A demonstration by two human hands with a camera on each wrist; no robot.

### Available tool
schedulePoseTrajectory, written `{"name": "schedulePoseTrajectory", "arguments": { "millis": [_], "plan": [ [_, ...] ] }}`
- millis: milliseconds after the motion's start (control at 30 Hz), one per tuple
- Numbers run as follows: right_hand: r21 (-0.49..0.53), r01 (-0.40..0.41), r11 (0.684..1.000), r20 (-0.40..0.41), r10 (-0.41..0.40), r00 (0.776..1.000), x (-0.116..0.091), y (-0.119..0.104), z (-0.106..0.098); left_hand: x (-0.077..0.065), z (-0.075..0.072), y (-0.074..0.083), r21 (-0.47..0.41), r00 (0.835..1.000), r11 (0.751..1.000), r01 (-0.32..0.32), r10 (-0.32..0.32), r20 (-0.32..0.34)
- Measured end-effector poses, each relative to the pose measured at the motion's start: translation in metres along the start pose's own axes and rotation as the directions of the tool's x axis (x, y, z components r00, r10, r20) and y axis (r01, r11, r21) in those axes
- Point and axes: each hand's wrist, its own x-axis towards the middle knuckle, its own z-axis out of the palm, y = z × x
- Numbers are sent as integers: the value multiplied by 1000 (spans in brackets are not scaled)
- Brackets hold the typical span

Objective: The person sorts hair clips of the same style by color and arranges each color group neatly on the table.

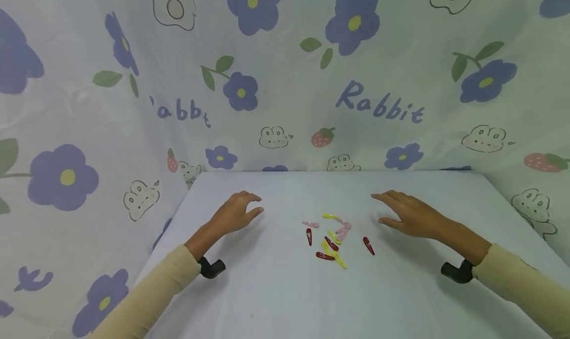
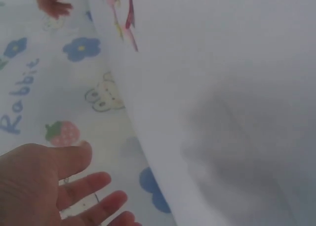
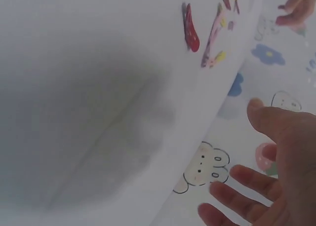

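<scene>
beige sleeves, the left one [image 1: 151, 294] and the right one [image 1: 521, 287], come in nearest the camera, each with a black wrist mount below the cuff. the fingers of the left hand [image 1: 232, 214] are relaxed, a little apart, the thumb standing off from them; the right hand [image 1: 411, 214] is much the same, thumb and fingers parted. neither holds anything, and both hover over the white table [image 1: 267, 294], their shadows under them.

between the hands lie the small hair clips [image 1: 331, 243], red, yellow and pink. a red clip [image 1: 368, 246] sits alone, nearest the right hand; a pink clip [image 1: 310, 224] and another red clip [image 1: 309, 237] lie on the left hand's side. the middle ones bunch together, and which overlaps which i cannot tell.

they look light, stiff and thin, probably smooth enough to skid; a fingertip pinch across the wider end should suit best. beyond hangs a flowered cloth [image 1: 294, 72].
</scene>
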Motion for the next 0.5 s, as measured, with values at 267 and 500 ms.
{"name": "schedulePoseTrajectory", "arguments": {
  "millis": [267,500],
  "plan": [
    [130,-74,989,182,50,982,-1,-15,5,3,24,16,-17,997,997,-74,74,26],
    [225,-56,973,172,17,985,2,-21,11,12,37,41,-20,994,995,-101,102,48]
  ]
}}
